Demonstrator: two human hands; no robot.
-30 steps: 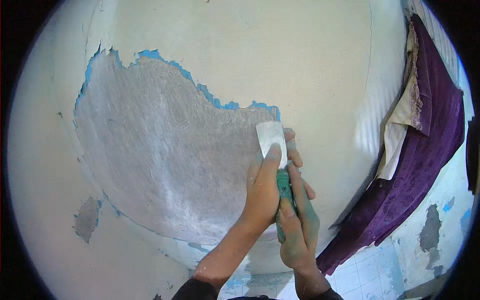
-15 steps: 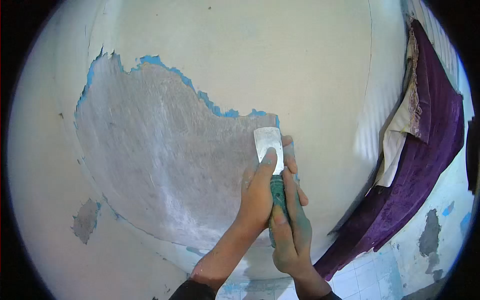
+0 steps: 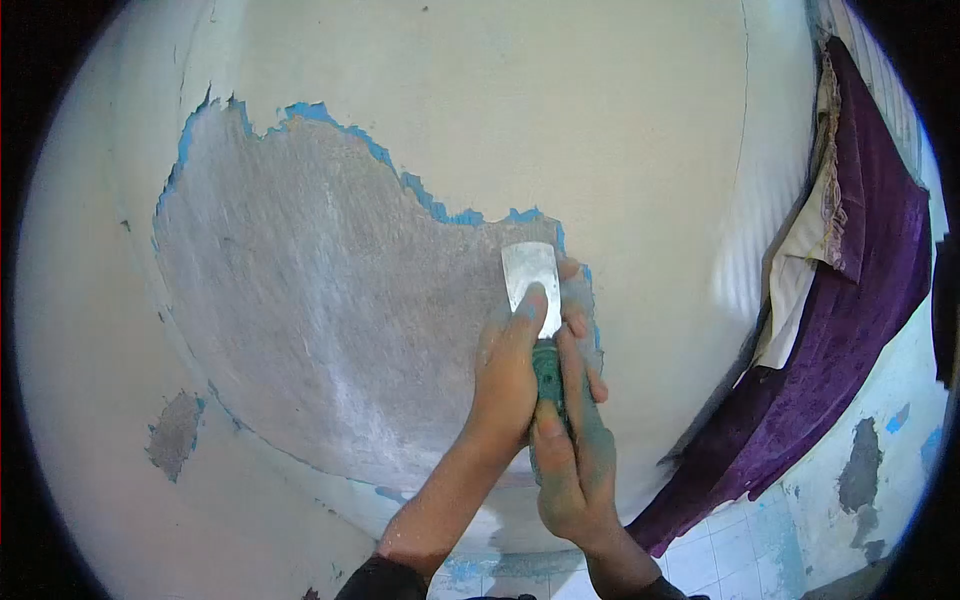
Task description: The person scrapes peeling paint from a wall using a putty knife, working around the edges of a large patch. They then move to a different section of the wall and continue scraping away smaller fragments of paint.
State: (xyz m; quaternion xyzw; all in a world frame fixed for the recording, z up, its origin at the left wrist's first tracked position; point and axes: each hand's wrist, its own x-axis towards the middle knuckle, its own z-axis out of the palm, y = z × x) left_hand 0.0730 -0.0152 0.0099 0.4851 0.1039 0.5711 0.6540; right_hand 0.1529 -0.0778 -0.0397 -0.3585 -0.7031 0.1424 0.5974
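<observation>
Both of my hands are on a putty knife (image 3: 529, 262) with a broad metal blade and a green handle. My right hand (image 3: 577, 470) is wrapped around the handle, its thumb lying along it. Higher up, my left hand (image 3: 508, 372) grips near the blade's base, thumb pressed on the blade's face and fingers partly hidden behind. The blade points upward over a bare grey patch (image 3: 330, 260) of wall, just below its upper right corner. Ragged blue paint (image 3: 440, 208) edges the patch where the cream paint (image 3: 620, 130) begins. Dust coats my fingers.
A purple curtain (image 3: 850, 330) with a pale lining hangs at the right. Small grey bare spots show on the wall (image 3: 175, 437) at lower left and on the other wall (image 3: 860, 465) at lower right. White tiles (image 3: 725, 550) lie below.
The putty knife and both hands have shifted slightly left and up, the blade now a little farther from the patch's right edge. The view has shifted slightly too; both grips remain the same.
</observation>
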